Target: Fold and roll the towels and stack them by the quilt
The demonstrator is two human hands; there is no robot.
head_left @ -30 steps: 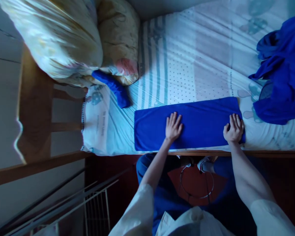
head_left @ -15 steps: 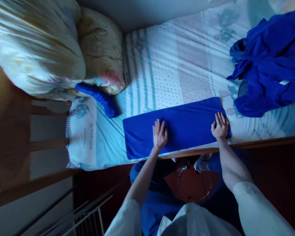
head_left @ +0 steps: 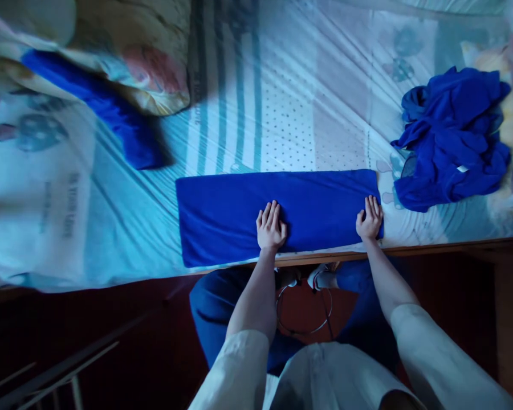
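Observation:
A blue cloth folded into a long flat rectangle lies along the near edge of the bed. My left hand rests flat near its middle, fingers stretched out. At the cloth's right end, my right hand presses down with the palm flat and the thumb apart. Both hands touch only the cloth's top, and neither grips it. What kind of garment or cloth it is, I cannot tell.
A crumpled heap of blue clothes sits on the right of the bed. To the left, a rolled blue cloth leans by a pillow. The patterned sheet covers the mattress. A metal rack stands at lower left.
The view has shifted, bringing the bed's left part closer. My left hand has slid slightly along the cloth toward its middle; my right hand stays at the right end.

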